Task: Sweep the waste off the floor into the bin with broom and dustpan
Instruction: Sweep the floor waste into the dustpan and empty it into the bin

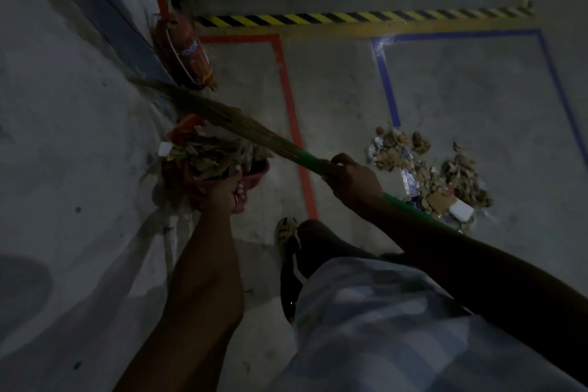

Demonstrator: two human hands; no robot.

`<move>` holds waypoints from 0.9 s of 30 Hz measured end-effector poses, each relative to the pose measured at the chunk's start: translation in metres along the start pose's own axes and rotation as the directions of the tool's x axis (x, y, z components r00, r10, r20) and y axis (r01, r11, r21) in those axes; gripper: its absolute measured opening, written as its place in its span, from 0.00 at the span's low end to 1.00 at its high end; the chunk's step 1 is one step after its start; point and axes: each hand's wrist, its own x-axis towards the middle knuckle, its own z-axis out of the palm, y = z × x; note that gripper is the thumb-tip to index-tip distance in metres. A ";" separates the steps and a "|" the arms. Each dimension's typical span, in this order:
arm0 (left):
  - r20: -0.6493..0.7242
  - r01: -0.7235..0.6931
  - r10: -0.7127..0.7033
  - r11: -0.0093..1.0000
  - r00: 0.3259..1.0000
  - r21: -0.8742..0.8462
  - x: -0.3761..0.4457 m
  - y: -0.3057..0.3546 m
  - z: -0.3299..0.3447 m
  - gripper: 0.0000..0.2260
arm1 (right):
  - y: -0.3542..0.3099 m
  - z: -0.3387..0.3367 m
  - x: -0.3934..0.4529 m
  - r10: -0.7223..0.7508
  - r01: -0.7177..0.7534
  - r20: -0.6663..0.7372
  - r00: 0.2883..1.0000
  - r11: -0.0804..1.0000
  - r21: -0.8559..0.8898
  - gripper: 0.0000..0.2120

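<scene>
Nearest me: pale checked garment (381,321) and one dark shoe (288,242) on the grey concrete floor (334,99).

Left hand (227,192) curled tight round the handle of a red plastic dustpan (254,173), raised, heaped with dry brown leaves and paper scraps (206,154).

Right hand (353,178) closed round the green handle of a straw-bristled broom (222,119); bristles lay across the top of the load, pinning it.

Further right, well apart from the pan: remaining waste pile (426,175), leaves, card, white scraps, beside the blue tape outline (389,86).

Beyond: red tape outline (286,89), a red cylinder, maybe an extinguisher (187,51), yellow-black hazard stripe (350,17).

No bin in view.

Judgement: carry-to-bin step, first load. Next calls for keeping the pan level, tipping it out, then returning for the pile.
</scene>
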 end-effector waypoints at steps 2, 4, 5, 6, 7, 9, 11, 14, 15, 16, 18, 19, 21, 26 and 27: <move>-0.002 -0.051 0.051 0.999 0.999 0.001 -0.003 0.001 -0.001 0.15 | 0.002 0.001 -0.002 0.011 -0.011 -0.014 1.000 1.000 -0.002 0.17; 0.013 0.020 -0.020 1.000 1.000 -0.015 0.011 -0.004 -0.004 0.17 | 0.004 0.002 -0.007 0.015 -0.015 -0.031 0.999 1.000 -0.009 0.18; -0.002 0.044 -0.044 0.999 0.999 -0.004 0.016 -0.005 -0.006 0.17 | 0.006 0.002 -0.010 0.020 -0.020 -0.036 0.999 1.000 -0.010 0.18; -0.017 0.021 -0.021 1.000 1.000 0.022 0.020 -0.010 -0.008 0.16 | 0.009 0.001 -0.013 0.023 -0.024 -0.040 0.999 1.000 -0.007 0.19; -0.035 0.001 0.000 1.000 0.999 0.027 0.018 -0.015 -0.009 0.14 | 0.011 0.001 -0.016 0.025 -0.025 -0.049 0.998 1.000 -0.002 0.19; -0.048 -0.041 0.041 0.999 0.998 0.014 0.011 -0.026 -0.012 0.12 | 0.014 -0.003 -0.022 0.023 -0.022 -0.068 0.997 1.000 0.015 0.19; -0.071 -0.106 0.110 0.993 0.991 0.051 0.007 -0.034 -0.015 0.11 | 0.016 -0.007 -0.028 0.022 -0.019 -0.088 0.996 0.999 0.044 0.18; -0.099 -0.031 0.033 0.999 0.995 0.017 0.005 -0.036 -0.010 0.16 | 0.023 -0.013 -0.034 0.054 -0.043 -0.131 0.990 0.995 0.085 0.16; -0.087 0.035 -0.040 0.998 0.995 -0.057 0.006 -0.039 -0.007 0.19 | 0.026 -0.015 -0.036 0.058 -0.046 -0.136 0.989 0.995 0.085 0.17; -0.073 0.085 -0.094 0.989 0.993 -0.121 0.004 -0.042 -0.003 0.21 | 0.031 -0.016 -0.038 0.055 -0.043 -0.141 0.988 0.995 0.085 0.17; -0.060 0.111 -0.125 0.974 0.990 -0.200 0.003 -0.053 0.004 0.20 | 0.041 -0.019 -0.042 0.057 -0.040 -0.156 0.986 0.993 0.106 0.18; -0.049 0.113 -0.126 0.970 0.991 -0.215 -0.003 -0.058 0.012 0.18 | 0.048 -0.020 -0.044 0.060 -0.041 -0.164 0.985 0.992 0.120 0.18; -0.052 0.096 -0.111 0.967 0.992 -0.238 -0.013 -0.068 0.023 0.17 | 0.065 -0.021 -0.051 0.066 -0.045 -0.167 0.984 0.991 0.128 0.18; -0.064 0.061 -0.079 0.965 0.995 -0.254 -0.045 -0.088 0.066 0.18 | 0.114 -0.027 -0.084 0.122 -0.098 -0.174 0.977 0.985 0.142 0.17; -0.072 0.052 -0.073 0.966 0.995 -0.255 -0.051 -0.093 0.075 0.18 | 0.124 -0.028 -0.092 0.131 -0.104 -0.177 0.975 0.983 0.152 0.17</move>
